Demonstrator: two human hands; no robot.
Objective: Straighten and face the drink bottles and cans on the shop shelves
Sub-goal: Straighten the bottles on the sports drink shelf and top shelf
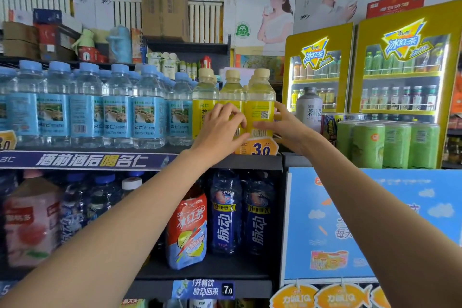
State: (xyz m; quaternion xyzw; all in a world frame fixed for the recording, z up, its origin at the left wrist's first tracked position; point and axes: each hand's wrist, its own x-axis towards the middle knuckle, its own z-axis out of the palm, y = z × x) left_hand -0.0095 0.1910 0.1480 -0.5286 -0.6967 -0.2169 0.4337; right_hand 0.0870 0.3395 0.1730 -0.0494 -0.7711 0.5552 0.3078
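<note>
2 hands (220,127) (287,127) grip rightmost yellow bottle (260,105)

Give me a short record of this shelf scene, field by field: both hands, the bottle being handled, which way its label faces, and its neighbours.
left hand: fingers curled on the middle yellow bottle
right hand: holds the right yellow bottle
label facing: barcode and QR code face outward
left neighbours: blue-capped water bottles
right neighbours: green cans
price tag: 3.0
</note>
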